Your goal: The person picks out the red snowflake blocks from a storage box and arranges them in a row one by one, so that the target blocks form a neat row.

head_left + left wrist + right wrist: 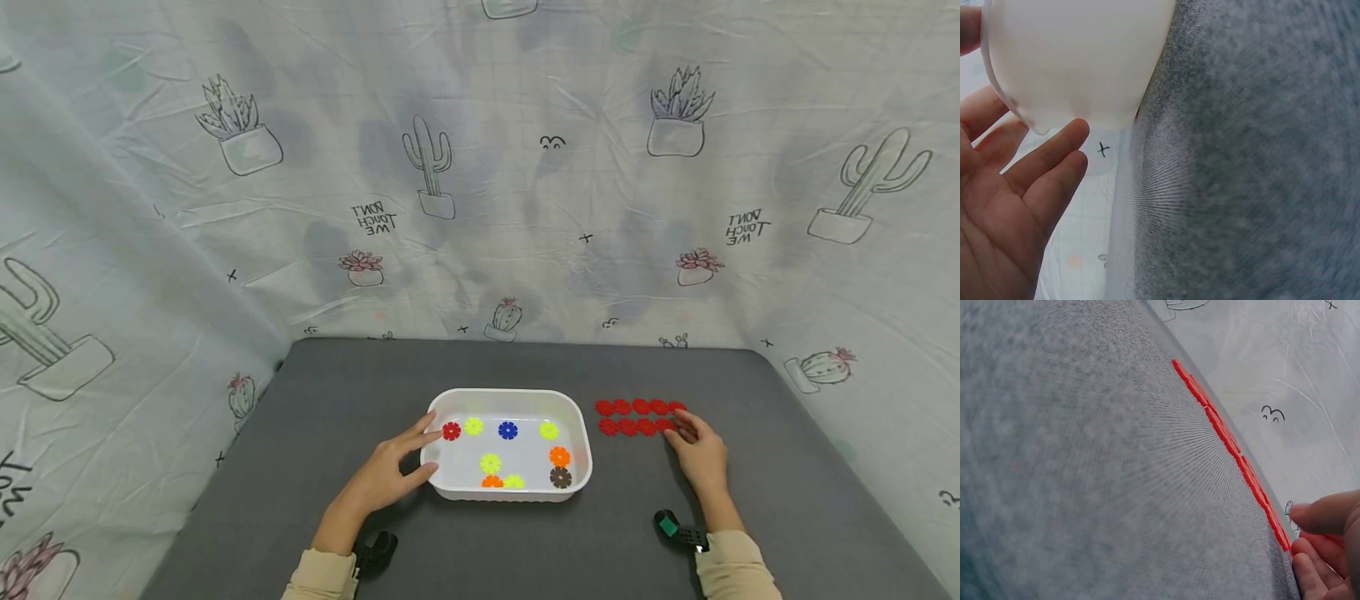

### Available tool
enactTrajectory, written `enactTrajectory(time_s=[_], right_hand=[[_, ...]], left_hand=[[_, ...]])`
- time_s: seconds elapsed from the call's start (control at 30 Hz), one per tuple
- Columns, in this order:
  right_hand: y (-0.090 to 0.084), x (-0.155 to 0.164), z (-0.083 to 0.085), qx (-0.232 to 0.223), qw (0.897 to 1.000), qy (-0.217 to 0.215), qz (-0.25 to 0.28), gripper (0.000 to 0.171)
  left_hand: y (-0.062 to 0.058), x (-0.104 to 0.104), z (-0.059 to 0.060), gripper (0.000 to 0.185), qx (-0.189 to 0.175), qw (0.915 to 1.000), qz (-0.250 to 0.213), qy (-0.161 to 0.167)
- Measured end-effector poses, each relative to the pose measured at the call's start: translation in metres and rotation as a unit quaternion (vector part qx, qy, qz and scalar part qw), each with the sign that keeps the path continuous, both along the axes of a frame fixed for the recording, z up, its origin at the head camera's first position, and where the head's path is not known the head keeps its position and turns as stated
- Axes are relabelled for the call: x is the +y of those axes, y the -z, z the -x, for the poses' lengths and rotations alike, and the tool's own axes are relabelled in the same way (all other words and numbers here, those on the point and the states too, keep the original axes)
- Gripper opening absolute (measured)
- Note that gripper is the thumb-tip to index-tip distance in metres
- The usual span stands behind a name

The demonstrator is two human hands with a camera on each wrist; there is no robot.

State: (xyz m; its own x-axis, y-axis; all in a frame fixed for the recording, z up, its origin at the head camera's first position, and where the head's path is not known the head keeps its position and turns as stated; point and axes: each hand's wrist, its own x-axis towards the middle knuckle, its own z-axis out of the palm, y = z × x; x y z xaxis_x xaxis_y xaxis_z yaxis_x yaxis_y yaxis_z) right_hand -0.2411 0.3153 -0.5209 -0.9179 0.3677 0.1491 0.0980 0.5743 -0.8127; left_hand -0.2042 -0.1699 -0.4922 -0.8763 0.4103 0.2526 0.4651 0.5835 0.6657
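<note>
Resting on the grey desk [315, 417], the left hand [386, 475] touches the left wall of the white tray [510, 396] with relaxed, straight fingers, gripping nothing. The right hand [701, 454] lies with its fingertips on the right end of the red discs [637, 417], laid in two rows just right of the tray; whether it pinches one I cannot tell.

Grey table [300, 433] bears white tray [510, 397] (and red discs [637, 417]).
</note>
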Motion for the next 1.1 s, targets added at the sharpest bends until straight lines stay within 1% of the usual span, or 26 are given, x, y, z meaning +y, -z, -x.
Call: enactTrajectory(time_s=[0.13, 0.3, 0.43, 0.6, 0.73, 0.9, 1.0, 1.1], right_hand=[[0.0, -0.002, 0.001, 0.023, 0.999, -0.009, 0.021, 0.05], [-0.004, -0.004, 0.0, 0.051, 0.997, -0.039, 0.048, 0.052], [-0.012, -0.011, -0.002, 0.053, 0.996, -0.062, 0.042, 0.052], [-0.026, -0.027, -0.003, 0.061, 0.992, -0.107, 0.021, 0.053], [-0.038, -0.044, -0.002, 0.08, 0.985, -0.146, 0.031, 0.053], [-0.056, -0.073, -0.003, 0.113, 0.975, -0.184, 0.054, 0.053], [-0.074, -0.094, -0.009, 0.128, 0.967, -0.21, 0.071, 0.053], [-0.092, -0.115, -0.017, 0.13, 0.958, -0.239, 0.086, 0.053]], left_hand=[[-0.001, -0.001, 0.0, 0.049, 0.009, 0.9999, -0.002, 0.005], [-0.002, -0.001, 0.001, 0.049, 0.012, 0.9999, 0.002, 0.006], [-0.002, 0.0, 0.001, 0.049, 0.007, 1.0, 0.004, 0.004], [-0.001, 0.0, 0.0, 0.049, 0.002, 1.0, 0.0, 0.003], [0.0, 0.0, 0.0, 0.05, -0.001, 1.0, 0.001, 0.002], [0.0, 0.0, 0.0, 0.049, 0.002, 1.0, -0.002, 0.003], [0.0, 0.0, 0.0, 0.049, 0.002, 1.0, -0.001, 0.003], [0.0, 0.0, 0.0, 0.05, -0.001, 1.0, 0.0, 0.005]])
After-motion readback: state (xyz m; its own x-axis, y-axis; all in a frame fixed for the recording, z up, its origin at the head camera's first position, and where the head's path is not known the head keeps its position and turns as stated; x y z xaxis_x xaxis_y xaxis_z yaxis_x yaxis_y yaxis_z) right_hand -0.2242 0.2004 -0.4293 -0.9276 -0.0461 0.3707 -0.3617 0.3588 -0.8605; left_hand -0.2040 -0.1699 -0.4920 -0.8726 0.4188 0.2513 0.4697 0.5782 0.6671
